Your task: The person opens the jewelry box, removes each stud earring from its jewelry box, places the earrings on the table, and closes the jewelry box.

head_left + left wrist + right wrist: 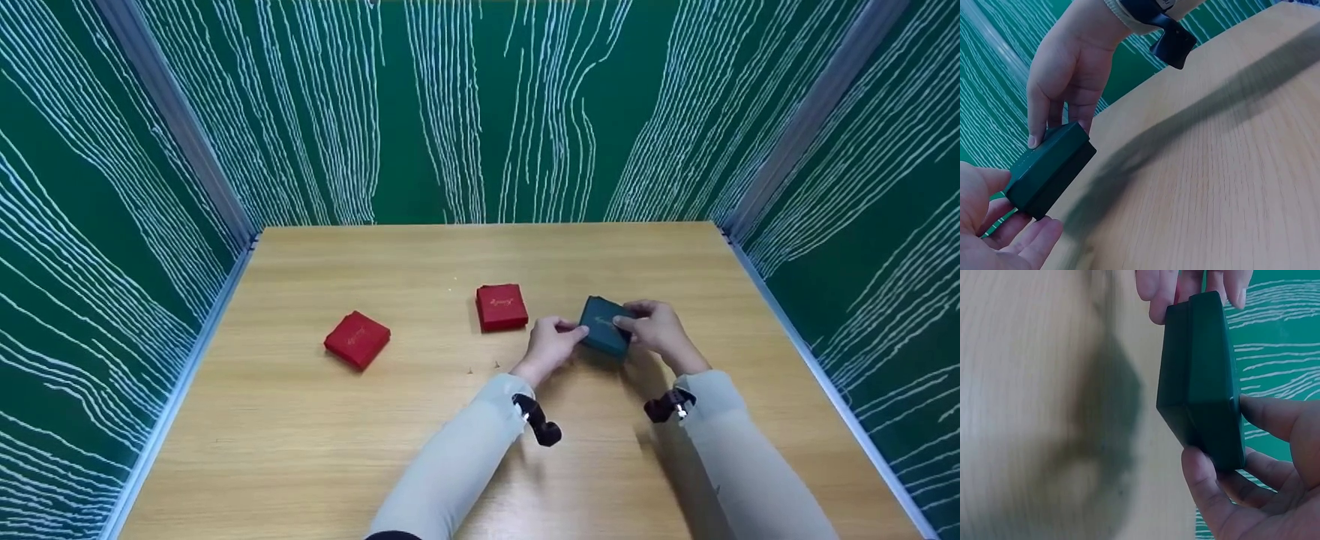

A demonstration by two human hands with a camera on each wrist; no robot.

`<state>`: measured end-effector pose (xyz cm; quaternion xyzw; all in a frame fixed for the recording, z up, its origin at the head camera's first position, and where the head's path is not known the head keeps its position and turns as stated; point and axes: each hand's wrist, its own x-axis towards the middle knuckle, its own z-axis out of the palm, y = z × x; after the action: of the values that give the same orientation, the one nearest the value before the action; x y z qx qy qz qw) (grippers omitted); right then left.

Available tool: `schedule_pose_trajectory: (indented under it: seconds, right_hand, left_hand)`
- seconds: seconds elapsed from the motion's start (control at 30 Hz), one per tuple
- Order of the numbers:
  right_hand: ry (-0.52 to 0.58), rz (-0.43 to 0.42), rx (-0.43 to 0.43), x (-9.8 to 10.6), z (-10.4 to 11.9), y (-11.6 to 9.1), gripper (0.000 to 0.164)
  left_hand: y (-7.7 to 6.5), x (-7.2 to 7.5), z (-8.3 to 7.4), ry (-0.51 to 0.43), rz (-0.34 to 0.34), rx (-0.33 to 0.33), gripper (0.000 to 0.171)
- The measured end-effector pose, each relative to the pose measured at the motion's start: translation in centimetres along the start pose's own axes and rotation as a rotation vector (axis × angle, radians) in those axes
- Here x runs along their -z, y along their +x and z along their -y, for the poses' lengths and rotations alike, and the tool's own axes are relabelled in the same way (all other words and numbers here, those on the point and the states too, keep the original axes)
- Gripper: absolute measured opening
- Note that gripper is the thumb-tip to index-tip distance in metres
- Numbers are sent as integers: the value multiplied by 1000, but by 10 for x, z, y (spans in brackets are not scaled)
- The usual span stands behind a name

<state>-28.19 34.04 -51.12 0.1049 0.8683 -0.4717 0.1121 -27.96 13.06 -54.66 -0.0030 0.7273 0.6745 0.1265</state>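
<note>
A dark green lidded gift box [604, 330] with faint gold lettering on top is held between both hands above the table. My left hand [551, 346] grips its left side, thumb on the top and fingers beneath. On the opposite side my right hand [658, 334] pinches it, thumb on the lid. In the left wrist view the green box [1050, 166] is tilted, its lid seated over the base. From the right wrist, a seam between lid and base runs along the side of the box [1202, 377]. Its shadow falls on the wood below.
A red box [502, 307] with gold lettering sits left of the hands. Farther left lies another red box [358, 340], turned at an angle. Two tiny pointed bits [496, 364] lie near the left wrist. Green walls with white lines enclose the wooden table [300, 450].
</note>
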Motion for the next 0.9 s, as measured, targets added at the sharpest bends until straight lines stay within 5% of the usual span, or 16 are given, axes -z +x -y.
schedule_pose_trajectory:
  seconds: [0.9]
  right_hand:
    - [-9,-2,136,-48,26,-6,52]
  left_hand:
    - [-9,60,11,47,73,-45,37]
